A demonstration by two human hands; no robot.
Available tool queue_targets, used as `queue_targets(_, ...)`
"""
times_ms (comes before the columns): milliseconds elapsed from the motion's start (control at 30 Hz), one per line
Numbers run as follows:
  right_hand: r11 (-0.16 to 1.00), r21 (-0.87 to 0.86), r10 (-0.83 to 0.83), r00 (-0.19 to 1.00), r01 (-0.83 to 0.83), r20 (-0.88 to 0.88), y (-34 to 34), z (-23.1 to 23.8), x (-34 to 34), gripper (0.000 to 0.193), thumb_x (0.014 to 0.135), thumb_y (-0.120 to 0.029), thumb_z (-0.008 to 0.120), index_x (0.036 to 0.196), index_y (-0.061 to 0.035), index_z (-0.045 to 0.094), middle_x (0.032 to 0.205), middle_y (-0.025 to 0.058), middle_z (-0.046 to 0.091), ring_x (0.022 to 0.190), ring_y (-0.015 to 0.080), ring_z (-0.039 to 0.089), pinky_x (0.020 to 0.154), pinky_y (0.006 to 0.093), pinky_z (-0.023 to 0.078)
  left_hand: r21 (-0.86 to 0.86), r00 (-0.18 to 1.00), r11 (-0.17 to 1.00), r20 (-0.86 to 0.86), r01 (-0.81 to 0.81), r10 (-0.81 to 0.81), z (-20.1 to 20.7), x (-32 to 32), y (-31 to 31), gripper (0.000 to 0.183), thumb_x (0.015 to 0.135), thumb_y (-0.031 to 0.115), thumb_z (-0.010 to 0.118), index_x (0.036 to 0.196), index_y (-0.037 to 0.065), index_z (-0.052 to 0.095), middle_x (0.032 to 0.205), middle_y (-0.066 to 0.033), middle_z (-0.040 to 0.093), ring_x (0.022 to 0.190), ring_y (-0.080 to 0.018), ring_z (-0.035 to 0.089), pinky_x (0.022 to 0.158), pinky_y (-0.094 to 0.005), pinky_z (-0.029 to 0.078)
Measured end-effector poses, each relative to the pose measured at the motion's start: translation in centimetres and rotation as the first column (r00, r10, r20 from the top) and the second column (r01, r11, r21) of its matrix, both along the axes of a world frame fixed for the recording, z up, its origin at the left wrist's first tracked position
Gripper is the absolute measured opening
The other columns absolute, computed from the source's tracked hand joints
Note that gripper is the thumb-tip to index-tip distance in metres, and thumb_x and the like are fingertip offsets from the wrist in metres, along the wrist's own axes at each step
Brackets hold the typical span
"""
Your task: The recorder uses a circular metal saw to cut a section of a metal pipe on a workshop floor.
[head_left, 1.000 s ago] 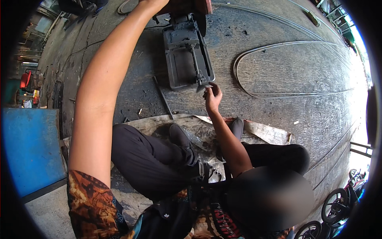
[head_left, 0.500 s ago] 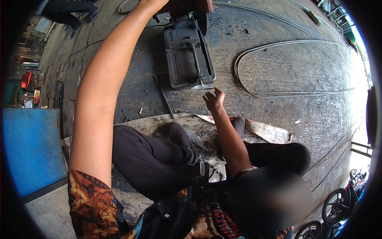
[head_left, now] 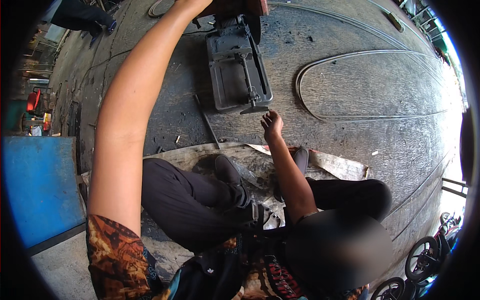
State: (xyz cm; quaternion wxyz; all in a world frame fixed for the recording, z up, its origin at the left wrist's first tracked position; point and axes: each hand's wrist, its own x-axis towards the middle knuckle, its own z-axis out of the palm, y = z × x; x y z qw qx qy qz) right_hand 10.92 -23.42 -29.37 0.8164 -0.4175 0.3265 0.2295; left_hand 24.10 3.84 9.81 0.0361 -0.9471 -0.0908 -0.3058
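Observation:
A dark metal cut-off saw (head_left: 235, 75) stands on the floor in front of me. Its long flat base carries a clamp screw (head_left: 246, 75) with a flat crank handle (head_left: 255, 109) at the near end. My left arm reaches far forward to the machine's reddish upper part (head_left: 240, 7). Of my left hand (head_left: 192, 5) only the back and wrist show; its fingers lie beyond the top edge. My right hand (head_left: 272, 126) is beside the right end of the crank handle, its fingers curled in. I see nothing inside them, and whether they touch the handle is unclear.
A thin metal bar (head_left: 206, 121) lies left of the base. Looped metal rods (head_left: 300, 82) spread over the floor to the right. A worn sheet (head_left: 340, 165) lies under my feet. A blue panel (head_left: 42, 185) stands left, motorcycles (head_left: 422, 257) lower right. Another person's legs (head_left: 82, 15) show upper left.
The fingers of my right hand have curled in from a more spread pose. The crank handle has turned slightly, its right end now higher. My left arm stays in place. The other person's legs have shifted.

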Motion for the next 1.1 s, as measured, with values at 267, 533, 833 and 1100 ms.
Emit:
queue_targets(267, 0.994, 0.023, -0.111, 0.989, 0.11, 0.096, 0.2, 0.8, 0.4, 0.022, 0.087, -0.018, 0.056, 0.101, -0.0006, 0.059, 0.083, 0.0092, 0.061, 0.068, 0.0199, 0.06, 0.064, 0.0315, 0.05, -0.071, 0.999, 0.996, -0.002, 0.054, -0.054, -0.3, 0.1, -0.7, 0.083, 0.086, 0.037, 0.069, 0.152, 0.024, 0.019, 0.081, -0.0214, 0.067, 0.069, -0.0375, 0.066, 0.06, -0.0465, 0.051)
queue_targets(533, 0.994, -0.067, -0.056, 0.946, 0.081, 0.32, 0.9, 2.2, 0.5, 0.007, 0.084, -0.006, 0.06, 0.083, 0.0006, 0.059, 0.061, 0.0012, 0.05, 0.052, 0.0105, 0.047, 0.049, 0.026, 0.038, -0.038, 0.972, 0.979, 0.133, 0.198, -0.192, -1.2, 0.7, 0.5, 0.085, 0.085, 0.032, 0.071, 0.152, 0.019, 0.02, 0.078, -0.0218, 0.066, 0.066, -0.0364, 0.065, 0.059, -0.0447, 0.052)
queue_targets(833, 0.564, -0.823, 0.745, 0.384, 0.075, 0.546, 9.0, 5.7, 8.4, 0.021, 0.081, -0.014, 0.058, 0.094, 0.0027, 0.061, 0.095, 0.0226, 0.063, 0.089, 0.0366, 0.063, 0.079, 0.046, 0.049, -0.012, 0.985, 0.987, 0.069, 0.159, -0.158, -0.8, -0.5, 1.2, 0.087, 0.083, 0.033, 0.073, 0.152, 0.018, 0.022, 0.075, -0.0207, 0.065, 0.062, -0.0337, 0.064, 0.054, -0.0409, 0.05)
queue_targets(1100, -0.009, -0.948, 0.988, 0.148, 0.318, 0.041, 15.7, 2.7, 17.2, 0.039, 0.089, -0.023, 0.049, 0.125, -0.0115, 0.057, 0.141, 0.0146, 0.043, 0.129, 0.0366, 0.039, 0.1, 0.05, 0.038, -0.043, 0.993, 0.992, 0.026, 0.114, -0.113, 0.0, -0.6, -0.5, 0.087, 0.084, 0.033, 0.073, 0.152, 0.019, 0.02, 0.071, -0.0201, 0.064, 0.058, -0.0334, 0.063, 0.052, -0.0412, 0.049)
